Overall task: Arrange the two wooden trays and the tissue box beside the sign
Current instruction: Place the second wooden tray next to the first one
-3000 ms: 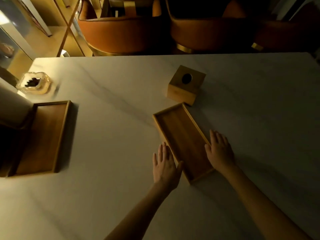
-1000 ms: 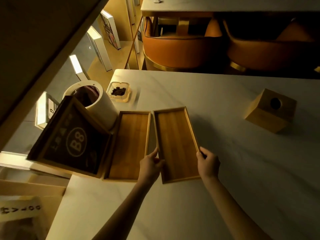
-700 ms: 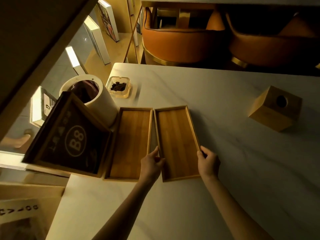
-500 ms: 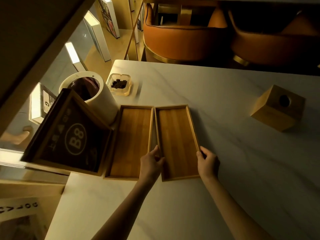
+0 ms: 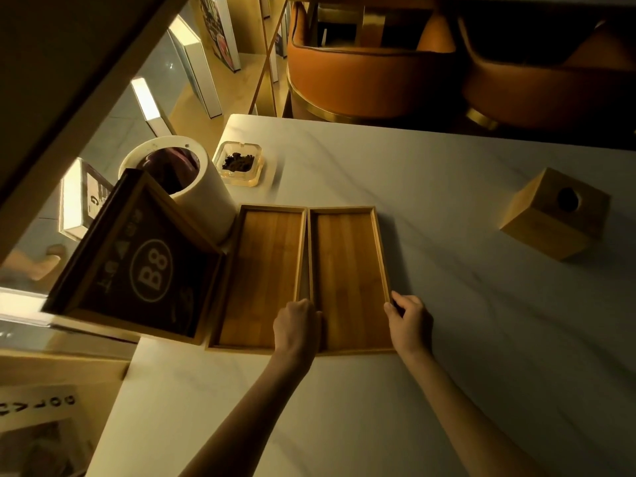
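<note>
Two shallow wooden trays lie side by side on the pale marble table. The left tray sits against the dark framed sign marked B8. The right tray nearly touches it along their long sides. My left hand grips the right tray's near left rim, over the seam between the trays. My right hand pinches that tray's near right rim. The wooden tissue box, a cube with a round hole on top, stands apart at the far right.
A white cylindrical bin stands behind the sign, with a glass ashtray beside it near the table's far left corner. Orange chairs line the far edge. The table's left edge drops off by the sign.
The right tray has slid left across the table until its long side closes up against the left tray. Both hands kept hold of its near rims. The tissue box stayed put.
</note>
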### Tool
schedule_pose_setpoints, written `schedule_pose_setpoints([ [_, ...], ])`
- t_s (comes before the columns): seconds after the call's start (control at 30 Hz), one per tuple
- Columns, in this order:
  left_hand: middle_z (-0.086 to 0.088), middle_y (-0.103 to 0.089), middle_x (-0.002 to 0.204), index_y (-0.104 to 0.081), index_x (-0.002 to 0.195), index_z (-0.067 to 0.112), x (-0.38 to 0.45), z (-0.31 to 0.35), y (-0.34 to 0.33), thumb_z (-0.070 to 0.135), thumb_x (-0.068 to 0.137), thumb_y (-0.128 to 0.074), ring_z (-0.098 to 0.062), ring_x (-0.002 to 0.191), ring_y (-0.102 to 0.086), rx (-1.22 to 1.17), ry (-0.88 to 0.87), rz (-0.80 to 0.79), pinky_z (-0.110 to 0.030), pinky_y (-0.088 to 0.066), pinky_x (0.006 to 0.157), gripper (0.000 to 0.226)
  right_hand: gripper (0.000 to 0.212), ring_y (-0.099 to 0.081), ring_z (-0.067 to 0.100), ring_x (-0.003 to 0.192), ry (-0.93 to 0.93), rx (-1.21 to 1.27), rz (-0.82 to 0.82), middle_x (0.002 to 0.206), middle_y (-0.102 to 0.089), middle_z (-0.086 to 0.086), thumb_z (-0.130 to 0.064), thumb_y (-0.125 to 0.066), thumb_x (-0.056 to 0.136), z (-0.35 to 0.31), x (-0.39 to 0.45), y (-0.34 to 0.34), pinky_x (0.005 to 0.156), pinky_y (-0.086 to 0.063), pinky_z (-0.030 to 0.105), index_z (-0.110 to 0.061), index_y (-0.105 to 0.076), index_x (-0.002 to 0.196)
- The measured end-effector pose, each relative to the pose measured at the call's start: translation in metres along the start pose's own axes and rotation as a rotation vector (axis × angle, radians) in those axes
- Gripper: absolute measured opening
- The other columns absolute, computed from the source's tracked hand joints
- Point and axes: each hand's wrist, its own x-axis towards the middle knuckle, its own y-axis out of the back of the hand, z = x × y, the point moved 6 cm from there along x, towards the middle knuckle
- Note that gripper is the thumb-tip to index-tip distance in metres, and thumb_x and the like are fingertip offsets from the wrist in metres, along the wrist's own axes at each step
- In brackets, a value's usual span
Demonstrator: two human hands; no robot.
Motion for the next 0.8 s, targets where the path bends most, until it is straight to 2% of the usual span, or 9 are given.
schedule_pose_setpoints([
  [0.1, -0.004, -0.055, 0.072, -0.063, 0.085, 0.004, -0.004, 0.002, -0.001, 0.019, 0.092, -0.045, -0.013, 0.065, -0.058, 0.028, -0.023, -0.01, -0.024, -0.051, 0.064, 0.025, 0.032, -0.057, 0.033, 0.108, 0.008, -0.026, -0.006, 0.12, -0.058, 0.023, -0.006, -0.054, 0.087, 0.001, 0.0, -0.001, 0.087, -0.049, 0.035, 0.003, -0.053, 0.119],
  [0.3, -0.003, -0.054, 0.072, -0.062, 0.086, 0.006, -0.006, 0.002, -0.004, 0.02, 0.093, -0.042, -0.011, 0.062, -0.056, 0.042, -0.04, 0.001, -0.017, -0.041, 0.051, 0.025, 0.034, -0.058, 0.033, 0.107, 0.038, -0.067, -0.031, 0.12, -0.058, 0.022, -0.008, -0.055, 0.087, 0.001, 0.001, -0.001, 0.088, -0.05, 0.036, 0.001, -0.052, 0.12],
  [0.4, -0.002, -0.055, 0.072, -0.062, 0.089, 0.007, -0.01, 0.0, -0.002, 0.021, 0.093, -0.043, -0.011, 0.061, -0.056, 0.049, -0.08, 0.024, -0.017, -0.042, 0.051, 0.023, 0.036, -0.057, 0.031, 0.106, 0.065, -0.099, -0.091, 0.121, -0.056, 0.02, -0.012, -0.054, 0.088, 0.001, 0.001, 0.0, 0.087, -0.05, 0.036, -0.002, -0.049, 0.123],
  [0.47, -0.005, -0.059, 0.074, -0.062, 0.093, 0.008, -0.019, -0.001, 0.002, 0.02, 0.092, -0.046, -0.012, 0.06, -0.058, 0.066, -0.16, 0.076, -0.018, -0.045, 0.051, 0.02, 0.039, -0.057, 0.029, 0.105, 0.087, -0.115, -0.135, 0.121, -0.056, 0.018, -0.014, -0.052, 0.09, 0.003, 0.0, 0.002, 0.084, -0.05, 0.033, -0.004, -0.046, 0.126],
  [0.53, -0.01, -0.068, 0.083, -0.064, 0.1, 0.008, -0.031, -0.007, 0.009, 0.014, 0.087, -0.054, -0.019, 0.067, -0.066, 0.077, -0.254, 0.159, -0.024, -0.053, 0.056, 0.017, 0.039, -0.057, 0.026, 0.102, 0.102, -0.127, -0.142, 0.119, -0.056, 0.017, -0.015, -0.05, 0.09, 0.005, -0.001, 0.006, 0.079, -0.047, 0.027, -0.005, -0.045, 0.128],
  [0.6, -0.013, -0.071, 0.093, -0.065, 0.103, 0.008, -0.041, -0.02, 0.01, 0.007, 0.077, -0.066, -0.026, 0.077, -0.07, 0.131, -0.313, 0.236, -0.03, -0.057, 0.059, 0.026, 0.038, -0.056, 0.024, 0.098, 0.118, -0.138, -0.136, 0.117, -0.057, 0.016, -0.014, -0.049, 0.091, 0.006, -0.002, 0.009, 0.075, -0.043, 0.024, -0.006, -0.045, 0.128],
  [0.7, -0.015, -0.066, 0.116, -0.058, 0.116, 0.01, -0.05, -0.045, 0.006, 0.012, 0.078, -0.065, -0.035, 0.108, -0.062, 0.229, -0.305, 0.257, -0.048, -0.057, 0.081, 0.038, 0.036, -0.056, 0.024, 0.1, 0.144, -0.156, -0.151, 0.118, -0.057, 0.016, -0.014, -0.049, 0.091, 0.009, -0.007, 0.01, 0.076, -0.042, 0.023, -0.007, -0.048, 0.126],
  [0.73, -0.013, -0.06, 0.127, -0.052, 0.123, 0.011, -0.053, -0.053, 0.002, 0.02, 0.085, -0.056, -0.035, 0.12, -0.053, 0.266, -0.296, 0.225, -0.054, -0.05, 0.092, 0.04, 0.035, -0.056, 0.024, 0.101, 0.147, -0.165, -0.157, 0.119, -0.056, 0.016, -0.014, -0.049, 0.091, 0.01, -0.008, 0.01, 0.076, -0.042, 0.023, -0.007, -0.048, 0.125],
  [0.8, -0.004, -0.033, 0.145, -0.03, 0.137, 0.017, -0.056, -0.068, -0.005, 0.042, 0.092, -0.021, -0.03, 0.136, -0.027, 0.351, -0.262, 0.143, -0.052, -0.023, 0.11, 0.051, 0.036, -0.056, 0.025, 0.103, 0.154, -0.173, -0.175, 0.121, -0.055, 0.016, -0.014, -0.049, 0.09, 0.011, -0.01, 0.008, 0.077, -0.044, 0.024, -0.007, -0.048, 0.125],
])
